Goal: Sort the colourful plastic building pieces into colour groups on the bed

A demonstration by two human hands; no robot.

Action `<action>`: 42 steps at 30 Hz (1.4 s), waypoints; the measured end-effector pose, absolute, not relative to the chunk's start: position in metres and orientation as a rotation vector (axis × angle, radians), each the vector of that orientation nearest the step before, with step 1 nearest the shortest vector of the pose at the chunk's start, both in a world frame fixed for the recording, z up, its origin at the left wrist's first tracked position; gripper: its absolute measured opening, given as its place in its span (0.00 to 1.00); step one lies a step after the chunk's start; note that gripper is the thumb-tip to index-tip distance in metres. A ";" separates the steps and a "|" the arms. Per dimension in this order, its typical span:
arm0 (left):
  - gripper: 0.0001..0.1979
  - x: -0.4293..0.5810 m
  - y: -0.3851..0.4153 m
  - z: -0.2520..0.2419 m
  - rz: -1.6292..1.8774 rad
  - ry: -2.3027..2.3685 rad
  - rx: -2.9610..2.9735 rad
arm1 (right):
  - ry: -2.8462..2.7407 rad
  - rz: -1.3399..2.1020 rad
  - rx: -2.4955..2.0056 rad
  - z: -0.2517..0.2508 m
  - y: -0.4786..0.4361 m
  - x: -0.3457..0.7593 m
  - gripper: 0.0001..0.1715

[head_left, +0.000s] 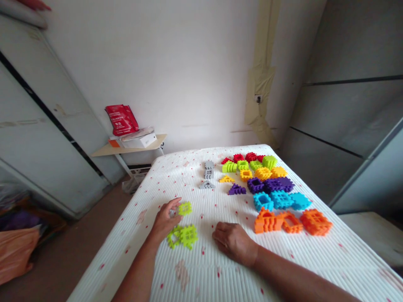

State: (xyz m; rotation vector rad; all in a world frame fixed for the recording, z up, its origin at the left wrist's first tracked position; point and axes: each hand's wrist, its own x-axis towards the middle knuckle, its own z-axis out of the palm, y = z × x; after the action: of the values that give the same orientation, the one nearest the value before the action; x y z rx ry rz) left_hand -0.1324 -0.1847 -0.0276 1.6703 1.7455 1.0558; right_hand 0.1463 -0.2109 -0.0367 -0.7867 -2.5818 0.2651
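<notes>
White ribbed mattress (315, 260) filling the view, and up front the right hand (234, 242) lies flat, fingers (218, 235) empty; the left hand (165, 220) curls in, fingers (171, 202) right at a lime waffle block (185, 208), grip unclear; more lime blocks (181, 236) just below, rainbow block rows (264, 188) beyond!
</notes>
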 end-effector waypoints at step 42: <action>0.32 -0.106 -0.201 -0.011 1.247 1.975 1.490 | -2.486 -0.141 -2.074 0.079 0.021 0.299 0.28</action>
State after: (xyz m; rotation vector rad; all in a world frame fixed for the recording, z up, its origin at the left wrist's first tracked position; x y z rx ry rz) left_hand -0.1060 -0.2013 -0.0112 1.4895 1.9745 1.2475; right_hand 0.2994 0.0207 0.0787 -2.0740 -2.4857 -0.1413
